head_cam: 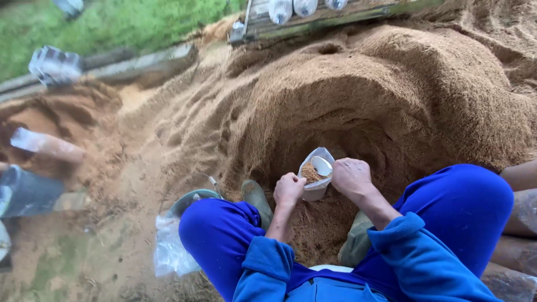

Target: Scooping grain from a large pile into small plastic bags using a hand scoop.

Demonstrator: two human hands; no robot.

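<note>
I sit in blue clothes in front of a big heap of brown sawdust (391, 95). My left hand (288, 188) pinches the edge of a small clear plastic bag (314, 184) and holds it open. The bag is partly filled with sawdust. My right hand (351, 176) grips a white scoop (321, 165) whose bowl is inside the bag's mouth. Both hands are low in a hollow dug into the heap, between my knees.
Filled clear bags (55, 65) stand at the left and along a wooden plank (313, 19) at the top. A grey bucket (25, 193) lies at the far left. A round basin rim (193, 197) and loose plastic (170, 251) sit by my left knee. Grass lies beyond.
</note>
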